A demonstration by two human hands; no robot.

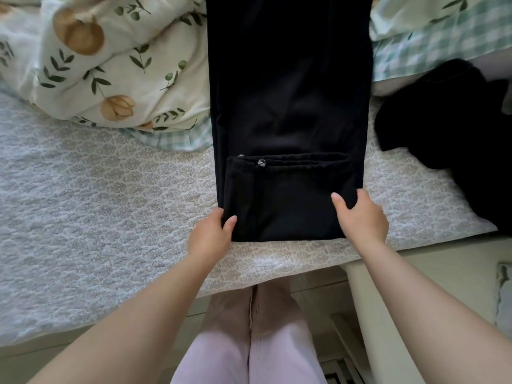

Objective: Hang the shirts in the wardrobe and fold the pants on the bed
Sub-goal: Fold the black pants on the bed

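Black pants (288,106) lie flat lengthwise on the bed (97,189), running away from the person toward the top of the frame, over a pale quilted cover with a small floral print. The near end is folded back on itself, the hem of the folded part lying across the legs with a small metal piece (261,162) showing at the fold line. Left hand (210,231) grips the near-left corner of the folded part, thumb on top, fingers tucked under the edge, closed on the cloth. Right hand (363,217) grips the near-right side, thumb on top of the fabric, fingers wrapped round the edge, also closed on the cloth. A leaf-and-flower duvet (110,65) is bunched just left of the pants, touching them. A green checked sheet (443,45) shows at upper right. Another dark garment (443,112) lies heaped on the bed to the right, apart from the pants. Person's pink trousers (249,342) are visible below.
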